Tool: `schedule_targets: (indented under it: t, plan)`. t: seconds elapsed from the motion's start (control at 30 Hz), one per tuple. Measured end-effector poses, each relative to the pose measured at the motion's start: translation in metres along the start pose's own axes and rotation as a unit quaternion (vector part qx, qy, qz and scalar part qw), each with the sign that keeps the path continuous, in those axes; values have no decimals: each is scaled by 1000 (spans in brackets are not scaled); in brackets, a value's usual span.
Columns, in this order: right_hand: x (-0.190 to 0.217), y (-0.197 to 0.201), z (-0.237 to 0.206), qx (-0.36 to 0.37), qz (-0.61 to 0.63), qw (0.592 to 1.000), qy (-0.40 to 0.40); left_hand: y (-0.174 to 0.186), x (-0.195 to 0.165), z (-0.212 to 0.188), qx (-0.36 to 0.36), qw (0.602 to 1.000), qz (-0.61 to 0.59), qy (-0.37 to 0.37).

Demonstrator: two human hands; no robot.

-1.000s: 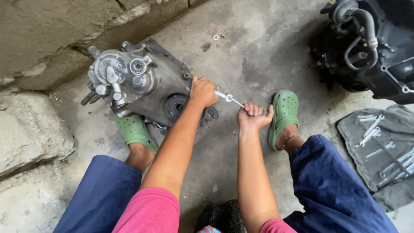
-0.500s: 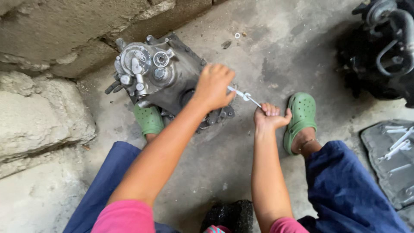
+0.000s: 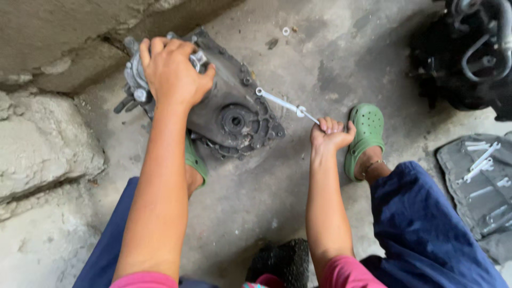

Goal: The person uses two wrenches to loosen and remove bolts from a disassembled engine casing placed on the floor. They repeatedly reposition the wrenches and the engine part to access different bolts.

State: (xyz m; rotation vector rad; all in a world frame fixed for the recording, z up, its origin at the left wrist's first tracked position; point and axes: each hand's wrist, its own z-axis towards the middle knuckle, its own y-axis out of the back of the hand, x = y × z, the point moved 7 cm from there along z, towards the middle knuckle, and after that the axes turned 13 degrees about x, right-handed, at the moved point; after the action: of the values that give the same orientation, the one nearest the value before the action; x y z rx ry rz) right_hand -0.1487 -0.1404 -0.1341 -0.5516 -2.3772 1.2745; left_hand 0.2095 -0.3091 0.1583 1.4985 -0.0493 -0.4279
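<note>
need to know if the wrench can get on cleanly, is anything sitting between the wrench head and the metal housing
Nothing visible does. The wrench, held in the right hand, already has its ring end at the housing's edge, with bare floor beneath it. The left hand grips the housing's far end, clear of the wrench.

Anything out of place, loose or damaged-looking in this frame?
One small item: a pale washer lies loose on the concrete floor, apart from the metal housing under the left hand. The right hand holds a wrench on the housing's edge. Nothing looks broken.
</note>
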Motion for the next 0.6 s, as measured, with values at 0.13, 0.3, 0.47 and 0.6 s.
schedule_targets:
  t: [0.13,0.3,0.47,0.6]
  plan:
    - [0,7,1,-3,1,1000,-7,4,-2,-1,8,1000,2,-1]
    - [-1,2,-1,-16,12,1000,-5,6,-3,2,0,1000,6,-3]
    - [-3,-6,-11,-49,4,999,23,-1,0,5,20,1000,7,7]
    - [7,-9,-22,-82,-148,979,112,2,0,7,15,1000,12,8]
